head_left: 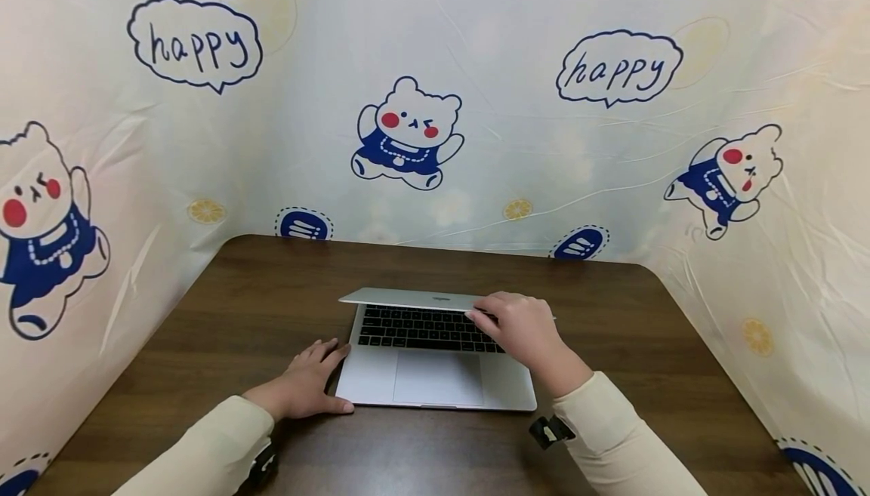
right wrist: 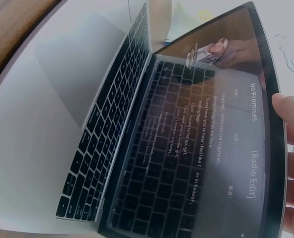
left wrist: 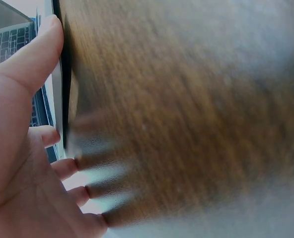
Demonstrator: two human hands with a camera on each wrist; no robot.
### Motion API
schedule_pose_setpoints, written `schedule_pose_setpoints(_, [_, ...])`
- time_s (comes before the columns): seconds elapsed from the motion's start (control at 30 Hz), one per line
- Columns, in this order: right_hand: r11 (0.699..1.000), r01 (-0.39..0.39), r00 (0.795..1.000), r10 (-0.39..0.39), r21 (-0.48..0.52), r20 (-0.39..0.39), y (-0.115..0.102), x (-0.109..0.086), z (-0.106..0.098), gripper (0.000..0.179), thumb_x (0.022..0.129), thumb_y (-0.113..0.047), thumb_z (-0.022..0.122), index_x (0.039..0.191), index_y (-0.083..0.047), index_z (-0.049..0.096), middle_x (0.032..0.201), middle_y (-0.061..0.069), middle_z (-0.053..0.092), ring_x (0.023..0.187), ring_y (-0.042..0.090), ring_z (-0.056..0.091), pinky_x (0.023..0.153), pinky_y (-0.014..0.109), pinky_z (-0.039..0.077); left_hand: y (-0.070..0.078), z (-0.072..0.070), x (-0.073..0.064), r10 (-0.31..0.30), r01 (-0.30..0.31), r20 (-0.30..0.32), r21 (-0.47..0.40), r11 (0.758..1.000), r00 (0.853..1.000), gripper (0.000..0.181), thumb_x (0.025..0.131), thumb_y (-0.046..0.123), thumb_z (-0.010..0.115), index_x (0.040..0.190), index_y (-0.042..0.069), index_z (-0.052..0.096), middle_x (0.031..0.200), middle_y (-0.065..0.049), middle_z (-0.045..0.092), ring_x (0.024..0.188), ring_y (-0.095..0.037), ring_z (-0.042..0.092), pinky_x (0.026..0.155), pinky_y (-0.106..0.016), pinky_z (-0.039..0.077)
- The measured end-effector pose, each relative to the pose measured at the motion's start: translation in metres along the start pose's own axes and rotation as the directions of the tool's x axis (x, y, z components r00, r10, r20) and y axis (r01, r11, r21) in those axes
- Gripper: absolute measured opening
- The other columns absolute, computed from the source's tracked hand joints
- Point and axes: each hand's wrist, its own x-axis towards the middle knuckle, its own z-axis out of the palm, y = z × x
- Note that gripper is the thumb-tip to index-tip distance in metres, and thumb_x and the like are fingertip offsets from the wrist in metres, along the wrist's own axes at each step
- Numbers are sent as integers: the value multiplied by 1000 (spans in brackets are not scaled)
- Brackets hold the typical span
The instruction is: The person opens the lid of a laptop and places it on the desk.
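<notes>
A silver laptop point(head_left: 438, 379) lies on the wooden table with its lid point(head_left: 408, 298) tilted low over the black keyboard point(head_left: 428, 330). My right hand point(head_left: 519, 326) grips the lid's top edge near its right end, thumb on the screen side and fingers behind. In the right wrist view the screen point(right wrist: 221, 129) is lit, showing song lyrics and the title "No Promises". My left hand point(head_left: 309, 383) rests spread at the laptop's front left corner, thumb along the front edge. Its fingertips point(left wrist: 80, 194) touch the table beside the laptop in the left wrist view.
The brown table point(head_left: 285, 284) extends around the laptop on all sides. Pale curtains point(head_left: 503, 156) printed with cartoon bears and "happy" bubbles enclose its back and both sides. Dark wrist straps point(head_left: 552, 430) show below the sleeves.
</notes>
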Motion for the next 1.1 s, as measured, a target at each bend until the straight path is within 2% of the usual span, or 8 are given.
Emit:
schedule_pose_setpoints(0.2, [1000,2,1000,-2,-4,-16,3,0,1,17,85,-37,72,87,-20,76,84,-5,73,67,11,68,41,25,44,-1,1,1,3,-3,1,2,1000,1000,96,74,51,78,144,-2,38,148,-32,27,136,-57,19,104,-70,20])
schedule_pose_setpoints(0.53, [999,-48,999,48,10,17,5,1,0,15,86,-34,72,89,-20,76,86,-4,73,71,13,69,45,29,47,-2,1,2,0,0,6,6,1000,1000,97,75,51,78,145,-1,37,149,-31,27,136,-56,18,104,-70,20])
schedule_pose_setpoints(0.77, [999,-45,999,45,23,2,9,2,-2,14,85,-34,74,87,-20,76,84,-3,73,68,13,68,43,26,45,-1,0,1,2,-2,6,1,1000,1000,96,74,51,78,144,-2,38,149,-32,27,136,-57,18,104,-70,20])
schedule_pose_setpoints(1.1, [998,-64,998,65,29,-14,14,1,-6,13,85,-32,75,86,-19,76,84,-4,73,67,15,68,45,31,48,0,0,1,0,0,9,1,1000,1000,96,75,51,78,144,-1,37,149,-32,27,136,-57,18,104,-70,20])
